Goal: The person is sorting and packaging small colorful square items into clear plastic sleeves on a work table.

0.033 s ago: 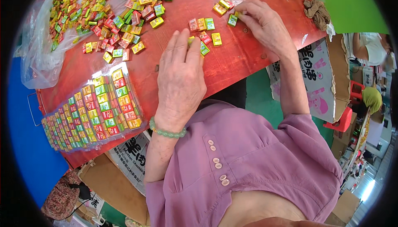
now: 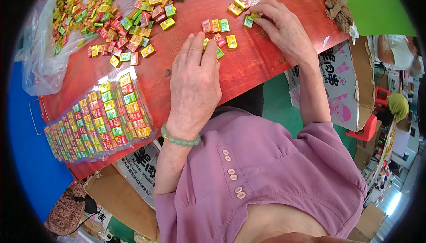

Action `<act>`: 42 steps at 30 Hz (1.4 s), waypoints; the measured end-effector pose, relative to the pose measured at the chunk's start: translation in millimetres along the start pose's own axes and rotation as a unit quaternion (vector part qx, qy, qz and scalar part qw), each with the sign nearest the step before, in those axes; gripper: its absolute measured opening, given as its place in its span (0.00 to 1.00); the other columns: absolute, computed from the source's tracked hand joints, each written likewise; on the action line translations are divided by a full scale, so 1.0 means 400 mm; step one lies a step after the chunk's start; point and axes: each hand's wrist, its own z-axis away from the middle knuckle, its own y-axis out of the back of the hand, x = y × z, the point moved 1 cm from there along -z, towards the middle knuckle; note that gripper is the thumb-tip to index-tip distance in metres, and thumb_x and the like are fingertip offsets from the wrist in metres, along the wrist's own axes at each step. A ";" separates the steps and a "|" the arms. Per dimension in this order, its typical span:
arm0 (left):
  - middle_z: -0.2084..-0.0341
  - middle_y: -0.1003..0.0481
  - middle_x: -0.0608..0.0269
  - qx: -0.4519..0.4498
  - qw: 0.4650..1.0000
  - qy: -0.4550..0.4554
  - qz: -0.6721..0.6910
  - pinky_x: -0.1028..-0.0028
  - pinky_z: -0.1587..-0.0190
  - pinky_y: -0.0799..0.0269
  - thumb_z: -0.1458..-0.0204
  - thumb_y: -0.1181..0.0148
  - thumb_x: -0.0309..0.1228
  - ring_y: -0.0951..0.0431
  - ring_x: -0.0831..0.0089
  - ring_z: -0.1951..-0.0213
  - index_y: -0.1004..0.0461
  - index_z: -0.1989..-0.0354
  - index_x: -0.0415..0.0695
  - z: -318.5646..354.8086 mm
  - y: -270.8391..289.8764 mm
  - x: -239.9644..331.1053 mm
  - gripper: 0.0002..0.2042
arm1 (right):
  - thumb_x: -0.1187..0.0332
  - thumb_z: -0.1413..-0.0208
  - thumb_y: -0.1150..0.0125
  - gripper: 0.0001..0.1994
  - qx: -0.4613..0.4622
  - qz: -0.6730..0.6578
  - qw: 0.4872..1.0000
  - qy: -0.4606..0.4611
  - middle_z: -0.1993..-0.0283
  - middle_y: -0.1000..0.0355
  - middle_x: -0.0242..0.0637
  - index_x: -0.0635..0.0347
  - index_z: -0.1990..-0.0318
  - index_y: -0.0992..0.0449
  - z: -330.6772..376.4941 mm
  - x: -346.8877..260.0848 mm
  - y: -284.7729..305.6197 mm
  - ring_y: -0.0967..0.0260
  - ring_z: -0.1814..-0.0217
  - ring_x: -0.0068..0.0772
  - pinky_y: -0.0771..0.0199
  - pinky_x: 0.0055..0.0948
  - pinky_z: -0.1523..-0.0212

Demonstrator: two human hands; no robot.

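On the red tabletop, my left hand (image 2: 195, 83) lies palm down with its fingers stretched out, wearing a green bead bracelet (image 2: 181, 141). Its fingertips partly cover a few small candy-like boxes, among them a red box (image 2: 219, 40). Farther right, the thumb and forefinger of my right hand (image 2: 282, 27) pinch a small yellow box (image 2: 255, 15), which touches a green box (image 2: 248, 21). Just beyond are a couple of yellow boxes (image 2: 234, 9). Between the hands sit a green box (image 2: 224, 25) in a short row and a single yellow box (image 2: 231, 41).
A big heap of small boxes (image 2: 120, 25) spills from a clear plastic bag (image 2: 42, 72) at the far left. Nearer, filled clear trays (image 2: 108, 123) hold rows of boxes. A brown cloth (image 2: 338, 13) lies at the right corner. Cardboard (image 2: 344, 83) hangs below the table edge.
My left hand has shifted slightly right and nearer. The right finger and thumb have moved a little, and more of the yellow box shows between them.
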 end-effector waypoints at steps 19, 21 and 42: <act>0.68 0.27 0.53 0.020 0.989 0.125 0.077 0.59 0.66 0.25 0.50 0.26 0.29 0.21 0.54 0.67 0.26 0.59 0.39 0.041 0.019 -0.034 0.15 | 0.62 0.40 0.30 0.13 0.002 0.069 0.992 -0.106 0.71 0.25 0.41 0.61 0.55 0.21 0.051 -0.047 -0.005 0.28 0.72 0.38 0.26 0.37 0.65; 0.70 0.26 0.54 0.039 0.989 0.121 0.080 0.59 0.67 0.25 0.48 0.26 0.31 0.21 0.54 0.69 0.26 0.59 0.38 0.044 0.018 -0.036 0.15 | 0.61 0.39 0.30 0.15 0.018 0.058 0.988 -0.145 0.72 0.25 0.41 0.59 0.51 0.20 0.054 -0.039 -0.012 0.27 0.72 0.36 0.27 0.36 0.66; 0.55 0.28 0.50 -0.043 0.990 0.122 0.053 0.58 0.59 0.22 0.47 0.29 0.28 0.20 0.50 0.57 0.26 0.49 0.36 0.054 0.058 -0.028 0.19 | 0.64 0.42 0.28 0.19 -0.004 -0.004 0.997 -0.078 0.66 0.35 0.35 0.55 0.44 0.20 0.029 -0.073 -0.013 0.34 0.69 0.30 0.30 0.34 0.64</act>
